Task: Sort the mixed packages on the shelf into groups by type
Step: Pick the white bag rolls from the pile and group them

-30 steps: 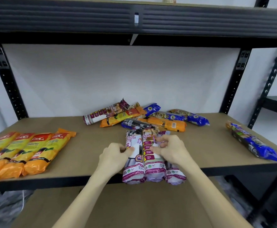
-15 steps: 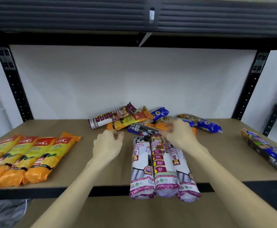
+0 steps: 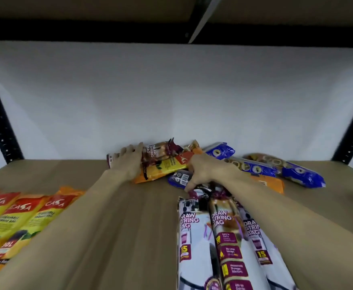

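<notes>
Your left hand [image 3: 129, 162] fingers wrap the draw-string package [image 3: 152, 154]; your right hand [image 3: 207, 170] fingers press curled onto the orange package [image 3: 167, 168].

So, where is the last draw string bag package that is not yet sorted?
In the head view, it lies at the back of the pile, under the left hand.
</notes>
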A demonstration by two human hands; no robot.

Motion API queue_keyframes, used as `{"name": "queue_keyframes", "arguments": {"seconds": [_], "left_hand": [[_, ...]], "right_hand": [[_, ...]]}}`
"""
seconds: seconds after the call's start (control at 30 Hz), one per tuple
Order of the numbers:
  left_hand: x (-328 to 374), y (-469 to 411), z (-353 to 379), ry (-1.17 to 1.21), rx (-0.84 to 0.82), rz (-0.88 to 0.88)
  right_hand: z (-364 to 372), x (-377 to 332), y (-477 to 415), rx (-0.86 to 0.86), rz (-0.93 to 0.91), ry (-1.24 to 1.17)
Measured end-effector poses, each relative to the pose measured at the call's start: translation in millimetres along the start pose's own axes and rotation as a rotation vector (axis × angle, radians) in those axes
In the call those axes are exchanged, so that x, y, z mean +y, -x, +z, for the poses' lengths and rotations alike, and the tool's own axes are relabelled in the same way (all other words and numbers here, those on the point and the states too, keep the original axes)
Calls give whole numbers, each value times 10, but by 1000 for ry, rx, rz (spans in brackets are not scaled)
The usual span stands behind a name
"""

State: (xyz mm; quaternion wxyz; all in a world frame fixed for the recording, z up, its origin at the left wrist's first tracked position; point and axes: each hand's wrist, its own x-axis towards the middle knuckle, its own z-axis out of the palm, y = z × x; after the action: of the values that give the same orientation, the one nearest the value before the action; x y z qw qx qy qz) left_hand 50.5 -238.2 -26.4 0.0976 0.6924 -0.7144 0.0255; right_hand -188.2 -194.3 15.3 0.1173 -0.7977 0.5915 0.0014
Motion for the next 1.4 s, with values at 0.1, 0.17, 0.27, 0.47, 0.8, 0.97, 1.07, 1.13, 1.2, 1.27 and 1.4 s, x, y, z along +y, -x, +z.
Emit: {"name": "queue_keyframes", "arguments": {"seconds": [0.1, 0.17, 0.27, 0.47, 0.8, 0.97, 1.07, 1.13, 1.2, 1.27, 1.4], "left_hand": [[-86, -70, -70, -64, -2, 66], [-154, -66, -119, -75, -18, 103], [-192, 25, -163, -84, -73, 139], [-103, 442, -305, -29, 19, 2], [753, 1541, -1030, 68, 172, 114], [1386, 2058, -1403, 201, 136, 151], [1766, 2300, -1468, 233, 58, 186], [2033, 2416, -1420, 228, 32, 198], [2285, 2503, -1290, 241, 18, 173], [2498, 2582, -1115, 266, 16, 130], [2805, 2668, -800, 204, 8, 78]], "right_hand": [[-17, 17, -56, -30, -17, -3], [-102, 49, -6, -68, -27, 17], [-349, 147, 180, -73, -59, -22], [-832, 496, 1073, 463, -111, -358], [486, 1250, 2331, 943, 359, -479], [655, 1183, 2495, 730, 537, -229], [558, 1110, 2428, 628, 531, -167], [482, 1042, 2347, 532, 504, -165], [436, 1009, 2311, 466, 507, -187], [432, 1030, 2362, 493, 521, -227], [468, 1104, 2623, 608, 582, -246]]}}
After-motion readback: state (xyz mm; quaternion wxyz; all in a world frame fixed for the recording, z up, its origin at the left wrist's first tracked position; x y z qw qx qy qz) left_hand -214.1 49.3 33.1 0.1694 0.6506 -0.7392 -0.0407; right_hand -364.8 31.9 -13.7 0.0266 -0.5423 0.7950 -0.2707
